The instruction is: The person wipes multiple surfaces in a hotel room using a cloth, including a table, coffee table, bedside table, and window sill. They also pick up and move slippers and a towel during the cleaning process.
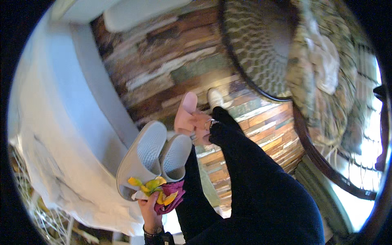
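Note:
My left hand (151, 210) is closed at the lower left, gripping a pair of grey slide sandals (143, 149) with dimpled insoles, together with a crumpled maroon cloth (174, 200). A limp yellow-and-green, petal-like piece (152, 186) lies over the cloth and the sandals' lower end; its kind is unclear. Farther out, my right hand (200, 124) wraps round a pink slide sandal (188, 105). A second pink piece may sit beneath that hand, but blur hides it. Just beyond the right wrist shows a white shoe (215, 98).
On the left stands a piece of furniture draped in white cloth (53, 102). Patchwork wood-look flooring (163, 65) runs through the middle. A round, dark-rimmed woven chair (261, 49) with a patterned blanket (322, 73) fills the right. Wire racks (45, 212) stand at lower left.

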`<state>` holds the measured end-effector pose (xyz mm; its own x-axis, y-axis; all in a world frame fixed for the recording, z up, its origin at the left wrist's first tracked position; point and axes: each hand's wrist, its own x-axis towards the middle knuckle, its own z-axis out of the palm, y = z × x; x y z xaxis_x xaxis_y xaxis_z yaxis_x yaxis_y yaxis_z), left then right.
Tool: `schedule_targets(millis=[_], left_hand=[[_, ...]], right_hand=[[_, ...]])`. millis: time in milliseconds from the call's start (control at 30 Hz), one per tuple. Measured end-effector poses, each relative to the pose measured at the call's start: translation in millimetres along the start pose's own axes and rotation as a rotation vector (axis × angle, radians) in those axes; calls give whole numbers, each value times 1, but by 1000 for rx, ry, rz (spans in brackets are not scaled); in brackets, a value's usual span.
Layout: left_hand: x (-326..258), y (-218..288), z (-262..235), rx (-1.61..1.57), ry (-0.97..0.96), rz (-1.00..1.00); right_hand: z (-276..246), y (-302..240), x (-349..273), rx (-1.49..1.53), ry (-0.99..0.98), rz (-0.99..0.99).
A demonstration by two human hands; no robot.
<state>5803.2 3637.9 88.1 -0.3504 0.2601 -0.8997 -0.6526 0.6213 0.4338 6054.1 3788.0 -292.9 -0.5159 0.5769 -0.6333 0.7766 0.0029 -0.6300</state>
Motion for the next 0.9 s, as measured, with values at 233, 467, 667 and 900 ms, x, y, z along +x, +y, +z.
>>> schedule_targets(millis=[233,467,667,900], left_hand=[[-69,12,51,84,-91,237],[-150,41,127,190,-177,379],[-190,70,207,291,-245,386],[-191,93,291,446,-405,357]], right_hand=[[-126,-20,-96,131,306,167],[-236,-19,-202,23,383,-6],[-315,10,-227,740,633,117],[-467,126,-231,1395,847,394]])
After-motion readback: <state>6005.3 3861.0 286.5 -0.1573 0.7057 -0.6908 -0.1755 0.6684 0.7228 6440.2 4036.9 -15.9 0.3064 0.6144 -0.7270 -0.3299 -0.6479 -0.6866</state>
